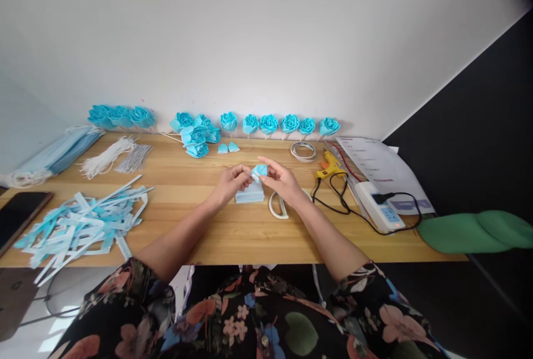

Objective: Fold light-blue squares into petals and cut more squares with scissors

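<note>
A head-worn camera, near the table [250,237], faces forward and down, taking in the far wall [250,31].

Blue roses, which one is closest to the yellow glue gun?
The rightmost blue rose, by the wall, directly beyond the yellow glue gun. The other blue roses all sit farther left.

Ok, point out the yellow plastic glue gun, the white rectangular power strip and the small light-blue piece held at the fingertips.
Yellow plastic glue gun [334,165]: head view, on its body.
White rectangular power strip [379,211]: head view, mid top face.
Small light-blue piece [261,170]: head view, on its blue face.
</note>
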Motion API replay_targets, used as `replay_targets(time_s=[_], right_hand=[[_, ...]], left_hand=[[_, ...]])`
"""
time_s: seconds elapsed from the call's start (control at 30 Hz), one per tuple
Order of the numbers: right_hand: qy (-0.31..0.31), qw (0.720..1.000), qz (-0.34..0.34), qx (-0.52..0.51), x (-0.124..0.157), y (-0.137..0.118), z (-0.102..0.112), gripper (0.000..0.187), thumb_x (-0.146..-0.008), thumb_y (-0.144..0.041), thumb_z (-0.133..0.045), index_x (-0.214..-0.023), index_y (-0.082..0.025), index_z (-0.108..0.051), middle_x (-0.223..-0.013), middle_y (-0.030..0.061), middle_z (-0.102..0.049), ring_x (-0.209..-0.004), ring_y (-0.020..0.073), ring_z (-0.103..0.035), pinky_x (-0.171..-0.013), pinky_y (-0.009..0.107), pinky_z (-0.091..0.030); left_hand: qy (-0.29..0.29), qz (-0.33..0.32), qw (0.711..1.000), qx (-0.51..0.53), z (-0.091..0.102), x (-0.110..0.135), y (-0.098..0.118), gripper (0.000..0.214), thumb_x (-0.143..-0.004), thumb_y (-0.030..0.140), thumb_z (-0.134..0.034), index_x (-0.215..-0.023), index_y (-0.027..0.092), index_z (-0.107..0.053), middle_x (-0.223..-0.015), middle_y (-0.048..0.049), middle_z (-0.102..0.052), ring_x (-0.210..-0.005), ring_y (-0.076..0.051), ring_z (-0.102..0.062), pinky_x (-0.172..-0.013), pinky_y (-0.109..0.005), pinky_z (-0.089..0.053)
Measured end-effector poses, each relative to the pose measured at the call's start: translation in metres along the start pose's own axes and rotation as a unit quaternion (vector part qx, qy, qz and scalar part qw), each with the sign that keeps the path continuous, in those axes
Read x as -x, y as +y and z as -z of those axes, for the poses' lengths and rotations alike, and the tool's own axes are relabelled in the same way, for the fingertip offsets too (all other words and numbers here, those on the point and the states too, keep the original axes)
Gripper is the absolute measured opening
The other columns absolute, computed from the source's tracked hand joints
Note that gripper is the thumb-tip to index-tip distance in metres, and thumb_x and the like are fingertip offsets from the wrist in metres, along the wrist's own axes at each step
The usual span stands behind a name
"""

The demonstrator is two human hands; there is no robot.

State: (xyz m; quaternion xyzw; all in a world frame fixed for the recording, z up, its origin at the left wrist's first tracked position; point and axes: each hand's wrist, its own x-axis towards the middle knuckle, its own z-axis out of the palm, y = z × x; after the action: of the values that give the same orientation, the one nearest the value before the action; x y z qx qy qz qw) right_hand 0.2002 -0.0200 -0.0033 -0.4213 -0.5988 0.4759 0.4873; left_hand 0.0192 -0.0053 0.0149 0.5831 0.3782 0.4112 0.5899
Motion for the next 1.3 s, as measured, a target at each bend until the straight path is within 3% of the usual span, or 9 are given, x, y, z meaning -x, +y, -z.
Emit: replay_targets(time_s=[0.13, 0.27, 0.53, 0.77, 0.9, 1.0, 1.1, 1.3], right_hand=[[0.003, 1.0, 0.007, -0.001, 0.001, -0.001, -0.001, 0.056, -0.077, -0.03, -0.066, -0.132, -0.022, -0.056, -0.075, -0.0033, -0.058, -0.07, 0.0111, -0.053, -0.068, 0.025, -0.044], [-0.002, 1.0, -0.003, -0.002, 0.002, -0.005, -0.002, 0.051, -0.079, -0.034, -0.066, -0.129, -0.022, -0.059, -0.076, -0.0024, -0.058, -0.07, 0.0117, -0.053, -0.067, 0.025, -0.045], [0.014, 1.0, -0.001, 0.015, 0.001, -0.006, 0.001, 0.049, -0.078, -0.033, -0.067, -0.126, -0.022, -0.062, -0.075, -0.0032, -0.055, -0.068, 0.0103, -0.052, -0.065, 0.023, -0.043], [-0.003, 0.998, 0.013, 0.057, 0.003, -0.006, 0.0, 0.048, -0.081, -0.034, -0.065, -0.126, -0.021, -0.061, -0.075, -0.0023, -0.062, -0.067, 0.011, -0.056, -0.065, 0.024, -0.045], [0.054, 0.992, 0.021, 0.111, 0.0, -0.011, 0.015, 0.043, -0.083, -0.033, -0.06, -0.125, -0.02, -0.062, -0.078, -0.0003, -0.068, -0.072, 0.0131, -0.062, -0.07, 0.026, -0.048], [0.12, 0.978, 0.024, 0.168, -0.003, -0.01, 0.037, 0.04, -0.085, -0.033, -0.056, -0.123, -0.02, -0.063, -0.079, 0.0014, -0.071, -0.07, 0.0144, -0.064, -0.067, 0.026, -0.05], [0.132, 0.953, 0.008, 0.273, -0.005, -0.005, 0.053, 0.035, -0.085, -0.03, -0.056, -0.118, -0.022, -0.066, -0.078, 0.0017, -0.073, -0.063, 0.0144, -0.064, -0.066, 0.027, -0.05], [0.019, 0.887, -0.036, 0.46, -0.003, -0.005, 0.051, 0.014, -0.083, -0.026, -0.063, -0.09, -0.023, -0.074, -0.077, 0.0018, -0.075, -0.07, 0.0168, -0.066, -0.063, 0.026, -0.043]], left_hand=[[-0.016, 0.0, 1.0, -0.008, 0.001, 0.0, 0.0, 0.035, -0.076, 0.05, -0.063, -0.072, 0.015, -0.058, -0.063, -0.0005, -0.058, -0.053, -0.009, -0.049, -0.052, -0.023, -0.04], [-0.016, 0.008, 0.999, -0.03, 0.002, -0.001, -0.004, 0.032, -0.07, 0.044, -0.071, -0.072, 0.015, -0.058, -0.06, 0.0026, -0.054, -0.052, -0.008, -0.044, -0.051, -0.021, -0.036], [-0.038, 0.012, 0.998, -0.049, 0.001, -0.001, -0.004, 0.03, -0.07, 0.042, -0.07, -0.069, 0.015, -0.056, -0.058, 0.0034, -0.052, -0.051, -0.007, -0.044, -0.051, -0.021, -0.034], [-0.036, -0.004, 0.997, -0.065, 0.0, -0.001, -0.005, 0.036, -0.073, 0.05, -0.069, -0.074, 0.015, -0.06, -0.057, 0.0025, -0.055, -0.051, -0.007, -0.046, -0.05, -0.02, -0.035], [-0.005, 0.0, 0.999, -0.051, 0.002, -0.004, -0.01, 0.038, -0.07, 0.051, -0.072, -0.07, 0.015, -0.058, -0.054, 0.003, -0.055, -0.048, -0.007, -0.045, -0.048, -0.02, -0.034], [0.03, 0.003, 0.999, -0.031, 0.004, -0.008, -0.013, 0.039, -0.069, 0.052, -0.072, -0.071, 0.015, -0.058, -0.051, 0.0027, -0.056, -0.044, -0.007, -0.045, -0.045, -0.02, -0.034], [0.045, 0.0, 0.999, -0.016, 0.006, -0.01, -0.014, 0.041, -0.069, 0.053, -0.071, -0.072, 0.015, -0.058, -0.051, 0.0016, -0.059, -0.041, -0.007, -0.045, -0.044, -0.02, -0.034], [0.058, -0.005, 0.998, 0.0, 0.006, -0.009, -0.011, 0.044, -0.069, 0.056, -0.072, -0.074, 0.014, -0.058, -0.052, 0.0009, -0.06, -0.041, -0.007, -0.047, -0.044, -0.02, -0.035]])
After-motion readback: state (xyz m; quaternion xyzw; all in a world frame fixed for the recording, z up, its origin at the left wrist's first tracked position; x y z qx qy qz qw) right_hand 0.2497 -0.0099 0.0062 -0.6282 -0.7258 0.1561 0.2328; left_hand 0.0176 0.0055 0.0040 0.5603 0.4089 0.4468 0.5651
